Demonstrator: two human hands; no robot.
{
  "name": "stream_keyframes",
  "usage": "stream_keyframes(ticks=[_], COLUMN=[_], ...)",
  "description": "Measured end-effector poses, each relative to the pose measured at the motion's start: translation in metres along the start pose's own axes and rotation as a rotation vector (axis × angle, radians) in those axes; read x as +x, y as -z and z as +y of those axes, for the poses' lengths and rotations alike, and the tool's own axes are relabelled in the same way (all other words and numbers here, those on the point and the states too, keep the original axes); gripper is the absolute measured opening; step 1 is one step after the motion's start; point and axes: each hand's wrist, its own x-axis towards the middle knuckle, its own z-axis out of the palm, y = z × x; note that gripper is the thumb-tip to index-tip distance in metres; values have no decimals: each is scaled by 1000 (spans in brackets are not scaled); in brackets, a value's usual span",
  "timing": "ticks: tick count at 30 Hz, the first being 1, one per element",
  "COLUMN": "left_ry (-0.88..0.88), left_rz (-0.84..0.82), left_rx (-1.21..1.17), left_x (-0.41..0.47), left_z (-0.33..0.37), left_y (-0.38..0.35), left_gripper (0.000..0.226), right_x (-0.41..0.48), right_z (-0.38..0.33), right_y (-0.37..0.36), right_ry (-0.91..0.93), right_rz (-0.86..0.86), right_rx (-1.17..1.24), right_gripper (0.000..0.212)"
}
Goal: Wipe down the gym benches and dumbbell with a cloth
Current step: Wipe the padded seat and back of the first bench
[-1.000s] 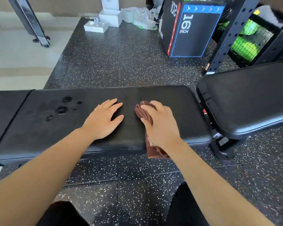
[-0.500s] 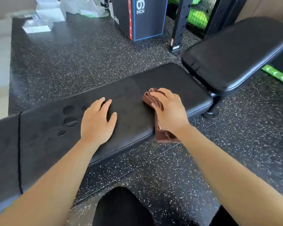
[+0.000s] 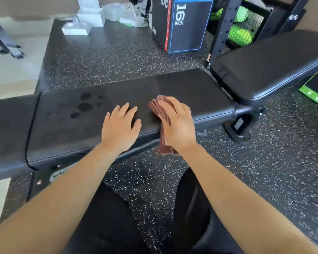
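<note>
I see black speckled rubber floor (image 3: 117, 57) around left hand (image 3: 119, 131) and right hand (image 3: 178, 125), and pale smooth floor (image 3: 11, 76) further left. Beyond right hand: dark box marked 16 INCH (image 3: 189, 33), perforated black upright (image 3: 221, 33), green items behind mesh (image 3: 240, 33). White boxes (image 3: 89, 17) beyond left hand.

Most of the cloth (image 3: 155, 107) lies hidden under the right hand (image 3: 178, 125); only its folded front edge and a hanging end below the wrist show. The desk (image 3: 182, 88) runs out of the left edge, and the raised pad (image 3: 268, 65) beside it is cut off at the right. The top edge crops the box (image 3: 189, 30) marked "16 INCH". The white packets (image 3: 121, 12) behind are too blurred to tell apart. The left forearm (image 3: 62, 195) partly covers a label (image 3: 58, 176) on the frame, unreadable. The green things (image 3: 240, 32) behind mesh cannot be made out.
</note>
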Motion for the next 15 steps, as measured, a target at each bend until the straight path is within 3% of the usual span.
stream_keyframes(ticks=[4,9,12,15], left_ry=[-19,-13,-4,0], left_rz=[78,107,112,127], left_rx=[132,180,195,202], left_x=[-10,-9,-8,-8], left_z=[1,6,7,6], left_y=[-8,-10,-10,-10], left_gripper=[54,53,52,50], right_x=[-15,-17,-15,-15], right_z=[43,93,83,54], right_y=[11,26,22,9], right_ry=[85,-48,-106,24], right_rz=[103,230,293,246], right_rx=[-61,-71,-24,24], right_gripper=[43,37,35,34])
